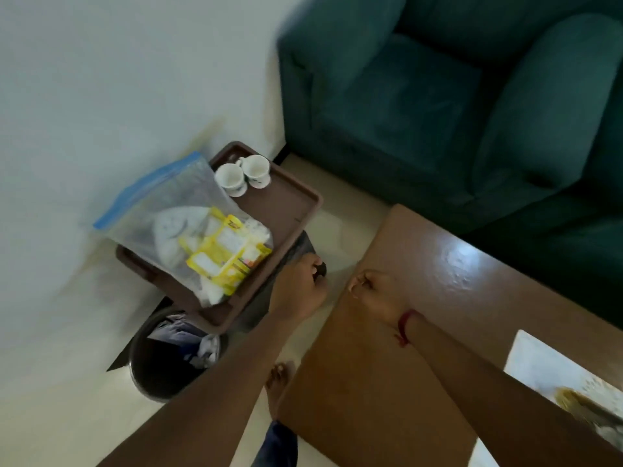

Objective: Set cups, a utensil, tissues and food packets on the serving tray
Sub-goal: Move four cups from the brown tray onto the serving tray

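The brown serving tray (290,203) rests on a dark stand by the wall. At its far end stand two white cups (230,178) (256,170) side by side. A clear zip bag (175,210) with a blue seal lies across the tray, holding yellow food packets (224,256) and white tissues (172,227). No utensil is visible. My left hand (298,286) is at the tray's near right side, its fingers curled on a small dark thing at the stand's corner. Over the table corner, my right hand (371,291) is a closed fist with nothing visible in it.
A glossy brown wooden table (387,365) fills the lower right, with a white mat (553,369) on it. A green sofa (438,96) stands behind. A dark waste bin (161,362) with rubbish sits under the tray's near end. My bare foot (278,385) is on the pale floor.
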